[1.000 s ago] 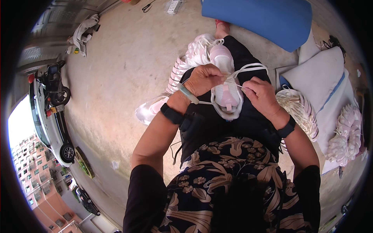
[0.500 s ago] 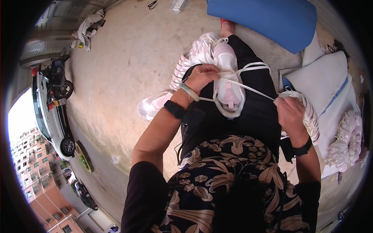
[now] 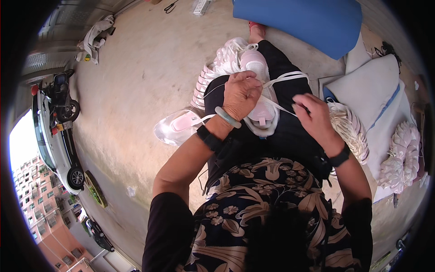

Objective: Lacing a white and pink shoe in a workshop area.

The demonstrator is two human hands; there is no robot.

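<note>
A pink-and-white sneaker upper [image 3: 264, 111] lies over my dark-trousered lap, its heel opening toward me. White shoelace [image 3: 284, 78] crosses it, with a loop out to the right. Over the upper's middle, my left hand [image 3: 243, 94] is closed with its fingers pinching the lace and hiding part of the lacing. My right hand [image 3: 315, 119] hovers just right of the upper, fingers bent, at the end of a straight stretch of lace. Its fingertips seem to hold that lace. Beside my left knee rests a clear, shoe-shaped piece with a pink insole [image 3: 179, 127].
A row of stacked pink-white uppers [image 3: 222, 59] lies beyond my left knee. More bundled uppers [image 3: 348, 129] and another bundle [image 3: 401, 156] are at right, near pale sheets [image 3: 369, 88]. A blue mat [image 3: 301, 25] is ahead. Scissors [image 3: 170, 7] lie on the floor; a motorbike [image 3: 65, 97] stands left.
My right hand has moved left toward the upper, shortening the stretch of lace. My left hand has turned and shifted a little over the lacing. The whole view has shifted slightly.
</note>
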